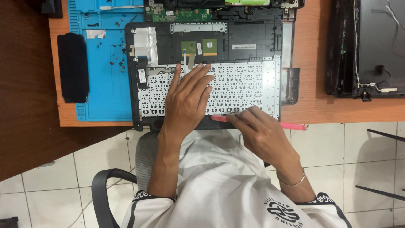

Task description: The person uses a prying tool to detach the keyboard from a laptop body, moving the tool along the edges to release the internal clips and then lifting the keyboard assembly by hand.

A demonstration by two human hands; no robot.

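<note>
White shirt nearest, office chair below. Wooden desk with blue repair mat, upturned laptop palmrest, silver keyboard backplate. Left hand flat, fingers spread, pressing on backplate. Right hand closed around pink pry tool at backplate's near edge. Loose screws on mat.
</note>
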